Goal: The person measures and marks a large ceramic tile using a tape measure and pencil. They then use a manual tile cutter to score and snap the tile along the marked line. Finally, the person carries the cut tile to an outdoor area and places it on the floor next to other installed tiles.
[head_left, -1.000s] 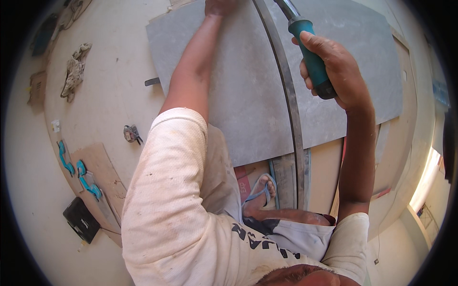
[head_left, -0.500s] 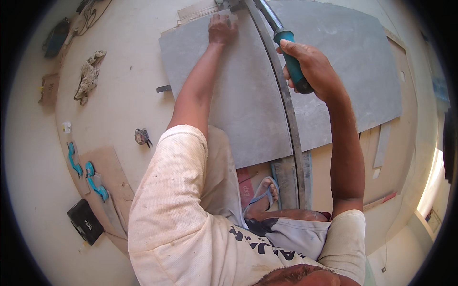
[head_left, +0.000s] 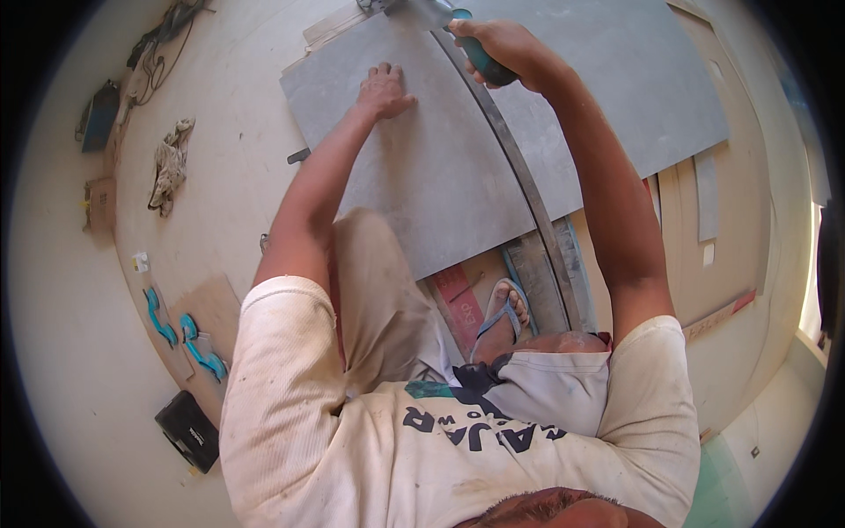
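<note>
A large grey tile lies under the long metal rail of a tile cutter, showing on both sides of it. On the part left of the rail, my left hand rests with fingers spread, holding nothing. My right hand is wrapped round the teal and black cutter handle, just right of the rail near its far end. The cutter's head shows only partly at the top edge and is blurred. Near the rail's close end is my sandalled foot.
To the left lie a crumpled cloth, teal suction lifters and a black case. Farther off are a blue box and a cable. Cardboard lies beneath the tile at the right.
My right hand has moved the handle away from me and to the left. My left hand has come back from the tile's far edge, and its fingers are now spread. The view has shifted slightly.
</note>
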{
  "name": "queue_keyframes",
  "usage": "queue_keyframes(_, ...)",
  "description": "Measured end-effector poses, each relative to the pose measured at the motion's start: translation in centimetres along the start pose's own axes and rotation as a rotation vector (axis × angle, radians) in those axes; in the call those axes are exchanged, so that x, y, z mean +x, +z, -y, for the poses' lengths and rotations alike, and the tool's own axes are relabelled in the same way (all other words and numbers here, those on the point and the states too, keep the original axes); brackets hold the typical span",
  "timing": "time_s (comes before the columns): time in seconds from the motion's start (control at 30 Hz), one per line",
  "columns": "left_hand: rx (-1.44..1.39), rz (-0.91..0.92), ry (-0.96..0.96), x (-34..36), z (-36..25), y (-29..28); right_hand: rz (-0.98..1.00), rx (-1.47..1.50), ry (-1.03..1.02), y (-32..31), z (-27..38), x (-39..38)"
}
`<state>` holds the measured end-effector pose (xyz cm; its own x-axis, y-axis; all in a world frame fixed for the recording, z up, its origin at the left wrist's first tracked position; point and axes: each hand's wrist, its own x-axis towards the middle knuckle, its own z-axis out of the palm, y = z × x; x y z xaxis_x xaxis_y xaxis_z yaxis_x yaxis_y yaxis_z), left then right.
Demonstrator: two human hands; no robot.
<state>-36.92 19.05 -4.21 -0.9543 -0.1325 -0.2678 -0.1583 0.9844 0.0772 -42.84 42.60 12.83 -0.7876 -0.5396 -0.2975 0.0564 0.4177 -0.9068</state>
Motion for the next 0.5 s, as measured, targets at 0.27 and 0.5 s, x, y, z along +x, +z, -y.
queue_keyframes(0.27, 0.066, 0.178, 0.114, -4.4, 0.7, -0.5, 0.025, -0.037, -0.076, -1.1, 2.0, -4.1)
queue_keyframes(0.5, -0.24, 0.126, 0.03, -11.9, 4.7, 1.5, 0.119, -0.008, 0.065, -3.0, 1.0, -9.5)
